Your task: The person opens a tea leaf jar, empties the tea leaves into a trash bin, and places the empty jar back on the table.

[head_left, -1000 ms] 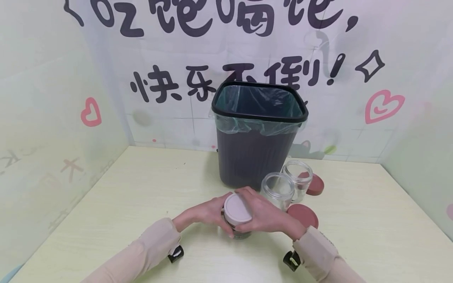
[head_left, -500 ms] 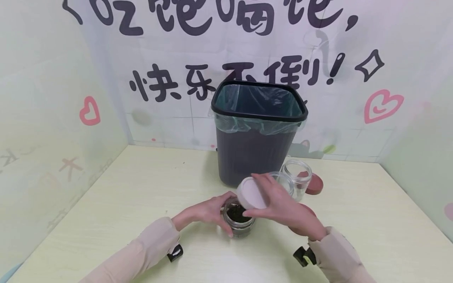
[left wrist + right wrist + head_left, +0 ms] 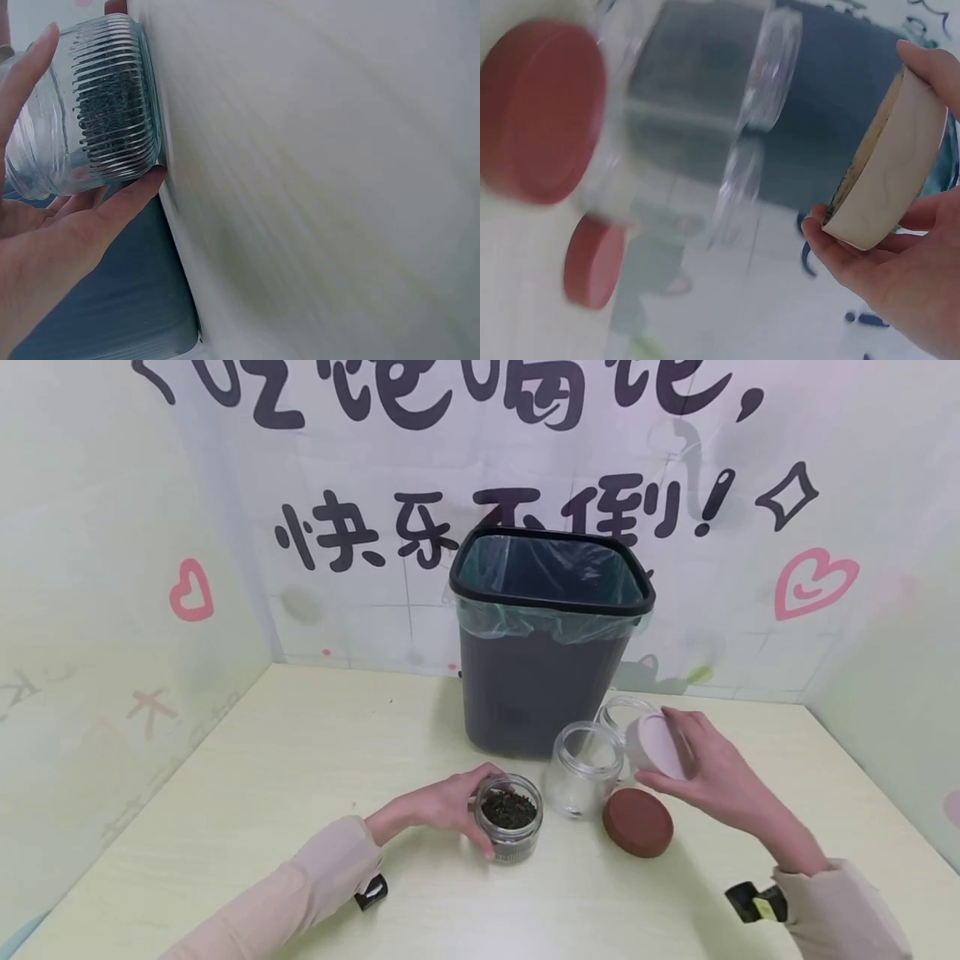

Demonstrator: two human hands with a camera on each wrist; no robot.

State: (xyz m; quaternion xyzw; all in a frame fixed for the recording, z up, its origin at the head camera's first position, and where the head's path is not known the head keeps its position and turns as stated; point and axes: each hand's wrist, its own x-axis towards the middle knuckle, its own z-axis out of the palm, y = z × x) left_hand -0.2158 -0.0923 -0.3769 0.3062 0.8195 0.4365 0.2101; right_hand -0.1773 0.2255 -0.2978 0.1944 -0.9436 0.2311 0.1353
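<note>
My left hand (image 3: 450, 806) grips a small clear glass jar (image 3: 517, 848) from its left side, thumb in front and fingers behind. The jar stands upright and uncovered on the table, with dark dried leaves (image 3: 510, 810) inside. In the left wrist view the jar's ribbed lower wall (image 3: 112, 112) shows between thumb and fingers. Off to the right, my right hand (image 3: 716, 777) holds a pale pinkish lid (image 3: 663, 745), tilted and above the table. The right wrist view shows the lid's tan underside (image 3: 870, 142) with dark specks along its edge.
Two clear glass jars without lids, a nearer one (image 3: 585, 781) and a farther one (image 3: 622, 710) partly behind the lid, stand right of centre. A red-brown lid (image 3: 637, 822) lies beside them; another (image 3: 594, 261) appears in the right wrist view. A dark lined bin (image 3: 540, 685) stands behind.
The right hand has lifted the pale lid off the jar and carried it right, past the nearer clear jar. The dark leaves are uncovered. The left hand stays on the jar.
</note>
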